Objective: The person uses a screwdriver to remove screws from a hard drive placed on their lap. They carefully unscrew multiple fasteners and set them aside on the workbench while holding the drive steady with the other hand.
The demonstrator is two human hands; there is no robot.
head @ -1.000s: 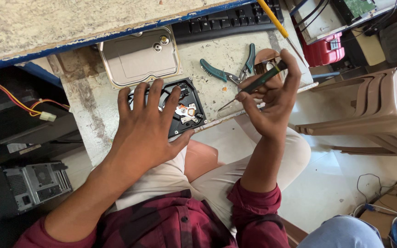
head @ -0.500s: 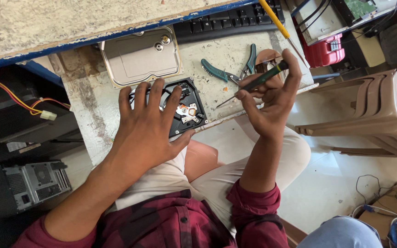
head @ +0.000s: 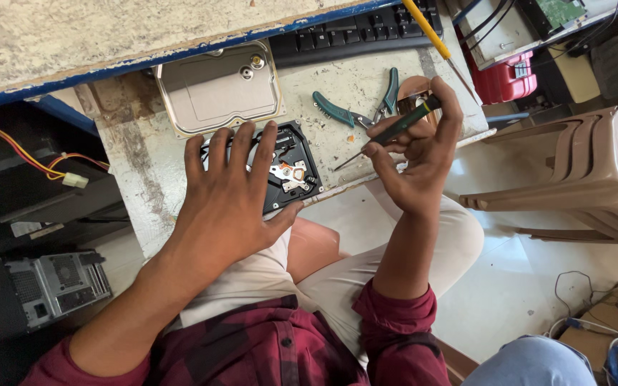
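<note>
At the worn bench's edge, the left hand [head: 227,204] lay spread flat over an opened hard drive [head: 287,175], steadying it; the right hand [head: 416,154] pinched a screwdriver [head: 388,132], fingers closed, tip angled toward the drive; its removed lid [head: 219,89] lay beside.

Left hand: your left hand [head: 227,196] lies flat, fingers spread, over an opened hard drive [head: 291,168] at the worktable [head: 130,154] edge.
Right hand: your right hand [head: 416,154] grips a dark screwdriver [head: 388,132], tip angled toward the drive.
Nearby: a metal drive cover [head: 216,89], green-handled pliers [head: 355,111], a black keyboard [head: 352,28].
</note>
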